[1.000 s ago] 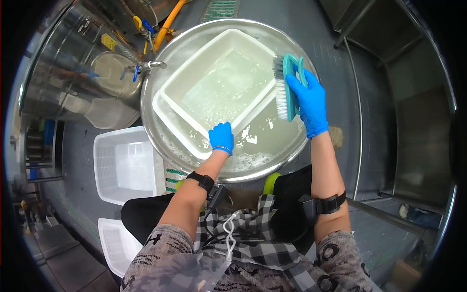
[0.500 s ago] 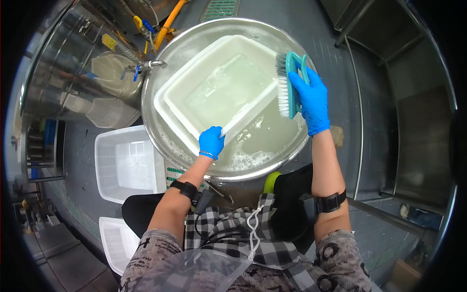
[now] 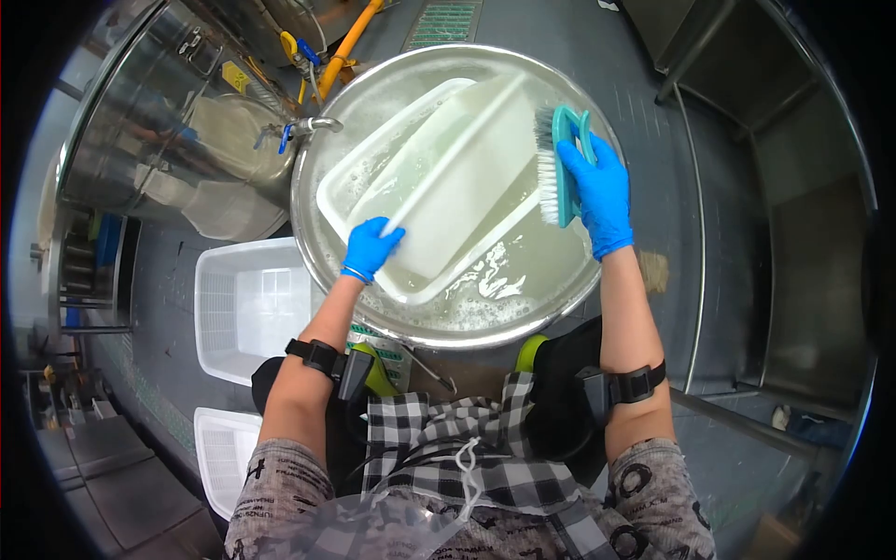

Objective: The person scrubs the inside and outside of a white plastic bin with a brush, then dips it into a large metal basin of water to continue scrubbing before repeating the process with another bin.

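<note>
Keep the white tub (image 3: 457,187) tipped steady so its bare wall faces the bristles, and scrub along it with firm strokes. The tub, wet, pale and rectangular, lies tilted in the soapy steel basin (image 3: 373,93). The left hand (image 3: 369,247), fingers closed, grips its rim at 8 o'clock; the right hand (image 3: 597,191) clasps a teal brush (image 3: 557,163) at 3 o'clock.

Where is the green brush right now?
In the head view the brush is in the right hand, bristles against the right edge of the white tub tilted in the soapy metal basin.
</note>
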Demonstrator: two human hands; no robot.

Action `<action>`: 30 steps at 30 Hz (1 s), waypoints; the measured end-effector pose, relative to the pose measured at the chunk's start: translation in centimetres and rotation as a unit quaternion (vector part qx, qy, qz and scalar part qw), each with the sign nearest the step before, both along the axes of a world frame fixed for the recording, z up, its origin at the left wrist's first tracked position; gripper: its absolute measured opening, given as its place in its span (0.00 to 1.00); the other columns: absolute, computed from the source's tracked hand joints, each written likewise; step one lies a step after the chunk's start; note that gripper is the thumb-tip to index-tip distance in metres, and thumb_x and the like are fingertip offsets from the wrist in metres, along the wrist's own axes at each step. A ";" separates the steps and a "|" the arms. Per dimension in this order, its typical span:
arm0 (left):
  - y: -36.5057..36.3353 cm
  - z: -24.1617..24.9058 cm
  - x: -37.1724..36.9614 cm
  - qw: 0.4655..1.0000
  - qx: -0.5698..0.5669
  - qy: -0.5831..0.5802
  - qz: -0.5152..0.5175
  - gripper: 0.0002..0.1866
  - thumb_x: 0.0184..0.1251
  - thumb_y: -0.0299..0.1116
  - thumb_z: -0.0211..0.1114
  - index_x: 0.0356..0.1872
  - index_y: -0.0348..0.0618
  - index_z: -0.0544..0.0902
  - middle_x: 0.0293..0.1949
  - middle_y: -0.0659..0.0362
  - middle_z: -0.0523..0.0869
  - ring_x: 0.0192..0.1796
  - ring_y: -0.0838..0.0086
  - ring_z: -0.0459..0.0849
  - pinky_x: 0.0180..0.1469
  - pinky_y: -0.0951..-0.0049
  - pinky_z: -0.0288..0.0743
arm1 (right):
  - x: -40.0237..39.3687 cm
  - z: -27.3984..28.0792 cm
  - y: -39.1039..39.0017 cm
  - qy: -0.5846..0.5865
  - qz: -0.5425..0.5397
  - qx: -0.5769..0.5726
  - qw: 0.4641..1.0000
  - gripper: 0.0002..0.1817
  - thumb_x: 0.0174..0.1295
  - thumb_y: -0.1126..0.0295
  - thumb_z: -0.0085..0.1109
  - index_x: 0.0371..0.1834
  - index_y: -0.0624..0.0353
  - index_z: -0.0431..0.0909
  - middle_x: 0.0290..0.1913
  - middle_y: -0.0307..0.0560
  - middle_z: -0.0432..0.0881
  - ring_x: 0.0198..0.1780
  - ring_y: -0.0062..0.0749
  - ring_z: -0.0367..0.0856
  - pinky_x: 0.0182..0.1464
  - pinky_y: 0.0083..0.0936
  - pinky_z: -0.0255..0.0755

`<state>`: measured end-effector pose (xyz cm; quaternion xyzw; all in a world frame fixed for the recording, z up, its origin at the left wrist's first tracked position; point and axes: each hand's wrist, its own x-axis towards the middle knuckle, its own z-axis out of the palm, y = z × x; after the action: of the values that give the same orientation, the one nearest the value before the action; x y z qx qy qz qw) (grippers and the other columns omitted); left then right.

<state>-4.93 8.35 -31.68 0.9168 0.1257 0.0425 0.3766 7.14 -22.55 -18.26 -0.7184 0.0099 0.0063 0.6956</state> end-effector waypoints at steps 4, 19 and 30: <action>2.1 3.4 1.6 0.984 -0.169 0.051 0.024 0.13 0.52 0.37 0.63 0.29 0.35 0.79 0.24 0.59 0.80 0.25 0.81 0.77 0.29 0.80 0.70 | -0.1 0.1 0.2 0.005 0.018 0.008 1.000 0.27 0.46 0.62 0.64 0.48 0.64 0.70 0.40 0.46 0.76 0.38 0.24 0.74 0.40 0.20 0.68; 3.0 4.5 -0.4 0.951 -0.302 0.033 0.052 0.13 0.53 0.33 0.61 0.38 0.35 0.76 0.29 0.59 0.80 0.29 0.77 0.78 0.33 0.77 0.72 | -7.8 -3.7 9.2 -0.112 0.317 -0.336 0.880 0.29 0.47 0.55 0.57 0.55 0.43 0.64 0.42 0.49 0.76 0.41 0.42 0.76 0.41 0.32 0.71; 7.8 1.7 -1.4 0.930 -0.356 0.038 0.077 0.17 0.55 0.29 0.59 0.47 0.36 0.74 0.35 0.60 0.80 0.32 0.81 0.76 0.35 0.80 0.72 | 12.2 -4.9 15.6 -0.116 0.172 -0.435 0.876 0.28 0.49 0.47 0.50 0.50 0.52 0.67 0.40 0.54 0.77 0.42 0.44 0.75 0.44 0.36 0.68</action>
<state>-6.30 16.18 -29.97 0.7107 0.2171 -0.0108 0.6691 19.38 -6.99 -23.14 -0.9345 -0.1927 0.0374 0.2971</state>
